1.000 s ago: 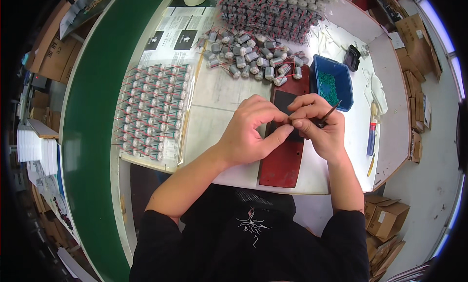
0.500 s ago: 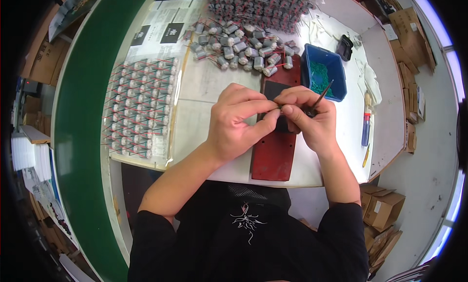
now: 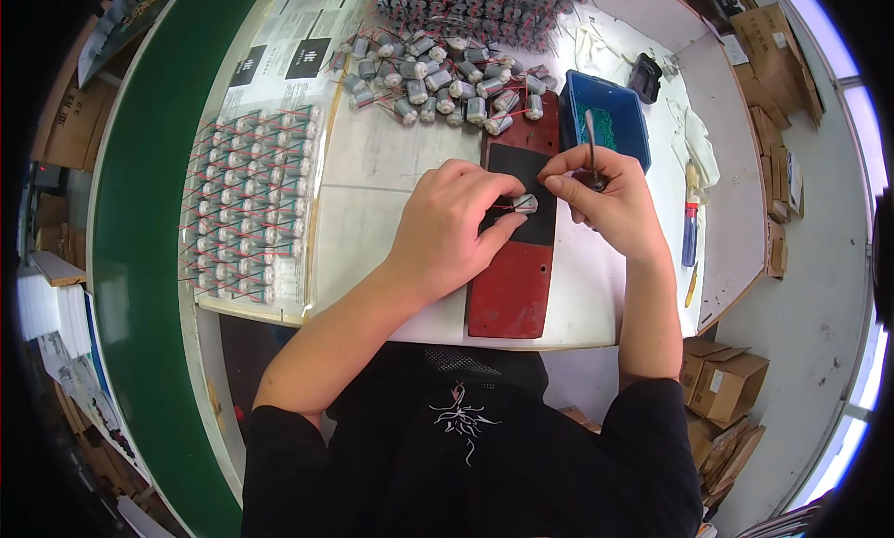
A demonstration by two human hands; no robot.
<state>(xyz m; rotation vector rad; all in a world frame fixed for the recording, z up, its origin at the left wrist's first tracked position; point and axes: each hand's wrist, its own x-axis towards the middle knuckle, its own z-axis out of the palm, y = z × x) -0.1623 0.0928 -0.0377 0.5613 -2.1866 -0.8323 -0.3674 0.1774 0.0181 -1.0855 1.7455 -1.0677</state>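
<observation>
My left hand (image 3: 453,217) is closed around a small motor (image 3: 525,204), its pale end cap showing between thumb and forefinger, with a red wire beside it. The motor is over the black pad (image 3: 521,166) on the red metal plate (image 3: 507,291). To the right, my right hand (image 3: 605,198) is closed with a slim pointed metal tool (image 3: 589,133) tucked in it, tip up. Its thumb and forefinger pinch together just right of the motor; anything between them is too small to make out.
Loose motors (image 3: 447,82) lie heaped beyond the plate. Wired motors stand in rows on the left (image 3: 247,208); more are stacked at the back (image 3: 475,12). A blue bin (image 3: 643,133) holds small green pieces. A screwdriver (image 3: 690,231) and white cloth (image 3: 694,142) lie at right.
My hands have moved apart from where their fingertips met. The motor in my left hand now shows, and the tool in my right hand has turned more upright.
</observation>
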